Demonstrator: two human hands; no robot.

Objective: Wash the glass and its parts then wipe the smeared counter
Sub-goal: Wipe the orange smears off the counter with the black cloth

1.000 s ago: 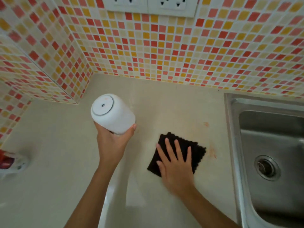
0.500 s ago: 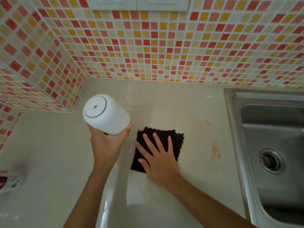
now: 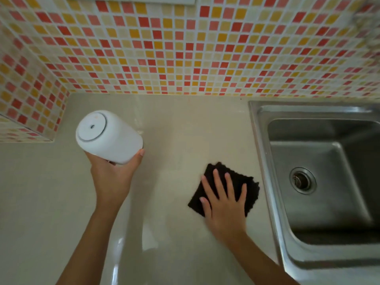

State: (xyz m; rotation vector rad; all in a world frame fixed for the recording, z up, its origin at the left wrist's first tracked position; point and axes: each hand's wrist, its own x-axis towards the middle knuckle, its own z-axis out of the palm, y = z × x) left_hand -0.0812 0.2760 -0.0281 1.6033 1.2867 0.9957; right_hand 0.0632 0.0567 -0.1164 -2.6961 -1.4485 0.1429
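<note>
My left hand (image 3: 112, 177) holds a white cylindrical container (image 3: 109, 136) lifted above the beige counter (image 3: 174, 128), tilted with its round end facing me. My right hand (image 3: 224, 199) lies flat, fingers spread, pressing a black cloth (image 3: 244, 184) onto the counter just left of the sink's rim. The reddish smears seen earlier beside the sink lie under the cloth or are gone; I cannot tell which.
A stainless steel sink (image 3: 320, 182) with a round drain (image 3: 302, 181) fills the right side. Red, orange and cream mosaic tile wall (image 3: 185, 48) runs along the back and the left corner. Wet sheen shows on the counter near me.
My right hand slid the black cloth left across the counter, then back right to the sink's edge, over the reddish smears. The left hand kept the white container raised.
</note>
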